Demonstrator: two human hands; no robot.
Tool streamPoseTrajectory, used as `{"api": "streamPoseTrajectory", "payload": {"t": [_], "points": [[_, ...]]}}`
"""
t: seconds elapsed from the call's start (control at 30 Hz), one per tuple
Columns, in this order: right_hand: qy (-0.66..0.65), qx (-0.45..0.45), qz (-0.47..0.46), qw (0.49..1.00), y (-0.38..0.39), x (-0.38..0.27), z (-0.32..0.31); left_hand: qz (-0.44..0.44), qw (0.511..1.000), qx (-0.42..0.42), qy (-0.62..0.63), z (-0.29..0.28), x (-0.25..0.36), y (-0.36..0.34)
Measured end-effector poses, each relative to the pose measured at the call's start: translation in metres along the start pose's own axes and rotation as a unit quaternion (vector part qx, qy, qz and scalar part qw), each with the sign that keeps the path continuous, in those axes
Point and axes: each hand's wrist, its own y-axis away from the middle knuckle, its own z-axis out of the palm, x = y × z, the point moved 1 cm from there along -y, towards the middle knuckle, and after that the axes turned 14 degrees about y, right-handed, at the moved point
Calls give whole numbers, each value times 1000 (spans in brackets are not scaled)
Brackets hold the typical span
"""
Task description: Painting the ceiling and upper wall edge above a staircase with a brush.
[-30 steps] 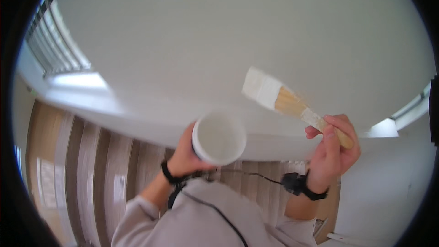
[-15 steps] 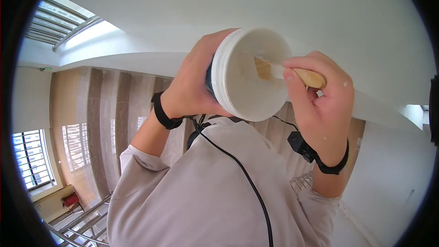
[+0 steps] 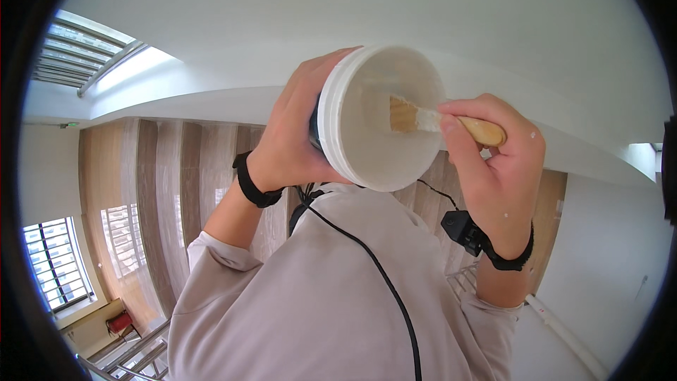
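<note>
A white plastic bucket (image 3: 363,155), tilted so its open mouth faces me, is in my left hand (image 3: 289,123), whose fingers curve round its side, over a dark band. My right hand (image 3: 501,176) grips the pale wooden handle of a paintbrush (image 3: 476,129) at the bucket's right rim. The brush's head reaches into the bucket; its tip is hard to make out against the white inside. Small white specks dot my right hand.
A pale wall (image 3: 493,7) curves across the top. Wooden-toned stairs (image 3: 169,176) descend behind my body. A barred opening (image 3: 84,53) is upper left, a window (image 3: 53,261) lower left, with a red chair (image 3: 118,323) and metal railings (image 3: 130,360) below it.
A second ago the brush was raised right of the bucket against the wall. Since then both hands moved up and together, and the brush went into the bucket. Over the last half-second they shifted slightly.
</note>
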Motion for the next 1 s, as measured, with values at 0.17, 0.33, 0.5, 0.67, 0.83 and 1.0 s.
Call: {"api": "streamPoseTrajectory", "payload": {"t": [0.17,0.33,0.5,0.67,0.83,1.0], "points": [[-101,-2,75,992,4,-1,2,-16,1000,-5,-8,-2,-2,2],[-130,5,107,986,8,-2,-15,-29,999,18,30,-3,-3,4],[-253,99,149,951,8,23,-28,-15,999,27,15,-5,-11,6],[-329,120,176,920,3,44,-37,14,999,48,3,-8,-9,0],[-441,141,232,855,9,67,-37,-17,995,94,-7,-1,-10,0],[-451,243,153,845,-11,77,-56,-40,988,137,55,0,-18,-6]]}}
